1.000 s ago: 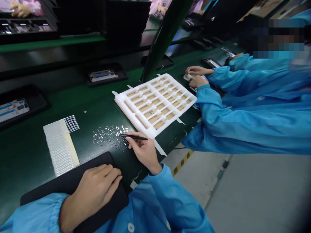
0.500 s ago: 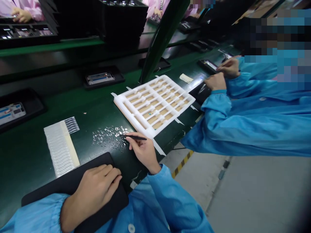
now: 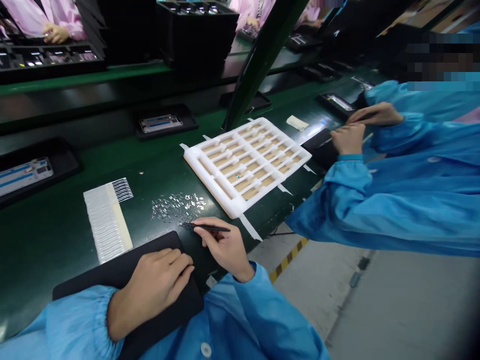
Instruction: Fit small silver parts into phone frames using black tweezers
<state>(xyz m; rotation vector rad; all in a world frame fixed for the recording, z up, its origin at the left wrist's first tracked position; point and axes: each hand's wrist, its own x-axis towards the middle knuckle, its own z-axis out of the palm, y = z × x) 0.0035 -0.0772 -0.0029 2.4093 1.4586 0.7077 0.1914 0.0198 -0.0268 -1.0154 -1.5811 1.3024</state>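
Note:
My right hand pinches black tweezers, whose tip points left at the near edge of a scatter of small clear film scraps on the green bench. My left hand rests palm down, fingers loosely together, on a black tray at the bench's front edge. A white strip sheet with fine black lines at its top lies left of the scraps. Both my arms wear blue sleeves.
A white foam tray with tan slots sits behind the scraps. A co-worker in blue at the right has both hands on a dark tray. Black trays holding devices ride the belt behind. A green post rises mid-bench.
My right hand and the tweezers drew slightly nearer to me, to the near edge of the scraps. The co-worker's hands moved right, leaving a small pad on the bench. The view shifted a little.

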